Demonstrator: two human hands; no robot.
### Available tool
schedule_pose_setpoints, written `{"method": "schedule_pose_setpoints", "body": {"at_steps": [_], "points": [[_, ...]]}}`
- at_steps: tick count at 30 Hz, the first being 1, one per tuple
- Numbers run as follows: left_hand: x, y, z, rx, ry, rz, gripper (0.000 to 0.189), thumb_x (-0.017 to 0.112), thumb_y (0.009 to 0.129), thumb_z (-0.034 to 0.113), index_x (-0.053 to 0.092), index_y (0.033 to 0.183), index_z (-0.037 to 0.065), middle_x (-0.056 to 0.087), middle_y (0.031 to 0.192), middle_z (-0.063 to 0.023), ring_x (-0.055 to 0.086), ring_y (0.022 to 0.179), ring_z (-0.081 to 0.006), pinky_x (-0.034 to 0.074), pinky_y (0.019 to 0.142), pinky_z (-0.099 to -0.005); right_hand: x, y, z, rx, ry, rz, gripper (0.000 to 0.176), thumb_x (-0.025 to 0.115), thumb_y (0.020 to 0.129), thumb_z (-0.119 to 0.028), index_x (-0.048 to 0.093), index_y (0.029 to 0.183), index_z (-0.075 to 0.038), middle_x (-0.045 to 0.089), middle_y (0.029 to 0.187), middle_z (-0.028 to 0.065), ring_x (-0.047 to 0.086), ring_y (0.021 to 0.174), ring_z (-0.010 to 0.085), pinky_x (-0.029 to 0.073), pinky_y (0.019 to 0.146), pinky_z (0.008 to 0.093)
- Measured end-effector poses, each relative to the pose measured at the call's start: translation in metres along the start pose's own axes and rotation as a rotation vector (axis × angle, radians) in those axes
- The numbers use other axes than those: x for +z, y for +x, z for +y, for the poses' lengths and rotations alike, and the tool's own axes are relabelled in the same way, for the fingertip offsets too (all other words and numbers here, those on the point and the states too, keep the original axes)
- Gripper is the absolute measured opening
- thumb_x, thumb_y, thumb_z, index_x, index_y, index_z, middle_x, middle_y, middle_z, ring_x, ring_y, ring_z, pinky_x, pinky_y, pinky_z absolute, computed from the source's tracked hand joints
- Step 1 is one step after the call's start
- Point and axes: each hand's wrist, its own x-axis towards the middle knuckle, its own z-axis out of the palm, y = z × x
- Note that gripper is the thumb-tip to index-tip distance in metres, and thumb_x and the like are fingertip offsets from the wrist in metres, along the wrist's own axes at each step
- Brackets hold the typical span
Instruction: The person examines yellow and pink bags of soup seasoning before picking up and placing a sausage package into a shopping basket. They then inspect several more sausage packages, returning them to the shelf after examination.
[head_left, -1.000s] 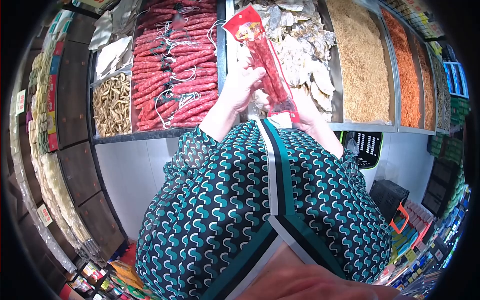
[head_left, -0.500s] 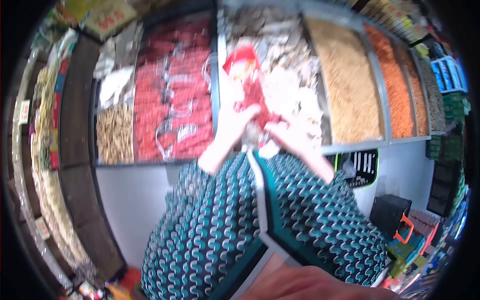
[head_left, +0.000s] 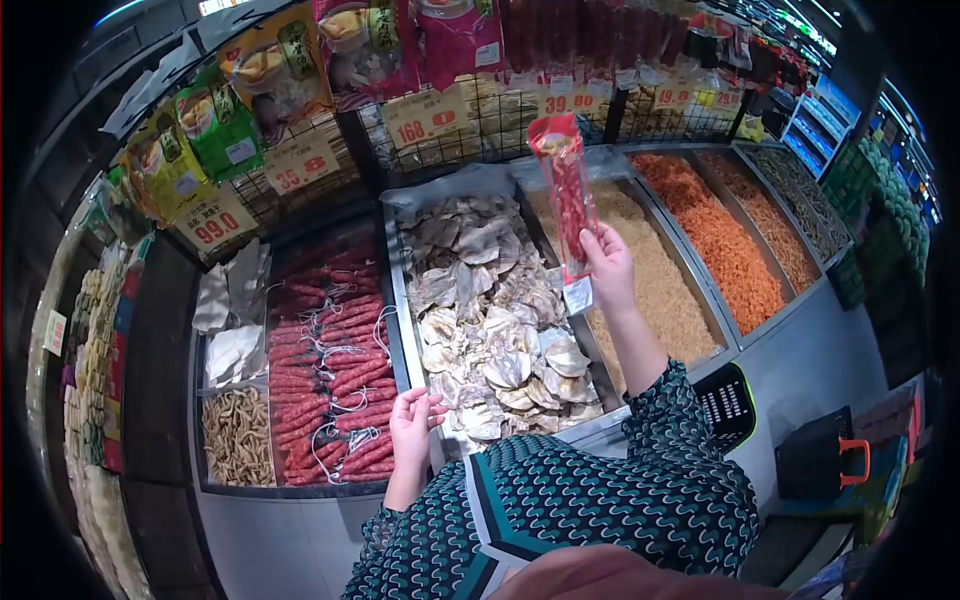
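My right hand (head_left: 612, 268) is closed round the lower end of a long red packet of dried sausage (head_left: 570, 200), held upright above the bins. A white label hangs at the packet's bottom end. Lower down, my left hand (head_left: 412, 425) holds nothing, its fingers loosely bent and apart. It hovers by the front of the divider between the red sausages (head_left: 340, 385) tied with white string and the flat dried fish (head_left: 500, 340).
Right of the fish are bins of tan dried shrimp (head_left: 660, 270) and orange dried shrimp (head_left: 720, 240). Price signs (head_left: 425, 115) and bagged goods (head_left: 275, 65) hang on the rack behind. A black basket (head_left: 728, 405) is beside my right arm.
Both hands were together on the red packet low in front of me. My right hand has lifted it up and rightward; my left has let go and dropped left. My view has tilted up.
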Motion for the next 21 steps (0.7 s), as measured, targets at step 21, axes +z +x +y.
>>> {"method": "schedule_pose_setpoints", "body": {"at_steps": [21], "points": [[-0.006, -0.049, -0.016, 0.037, -0.039, 0.453, 0.017, 0.050, 0.093, 0.013, 0.050, 0.107, 0.004, 0.062, 0.092, -0.0090, 0.061, 0.073, -0.0126, 0.051, 0.061, -0.0222, 0.037, 0.293, -0.093, -0.290, -0.007, -0.024, 0.020, 0.063, 0.086, -0.013, 0.061, 0.096, 0.003, 0.065, 0.084, 0.0029, 0.058, 0.073, 0.0069, 0.046, 0.067, 0.0214]]}}
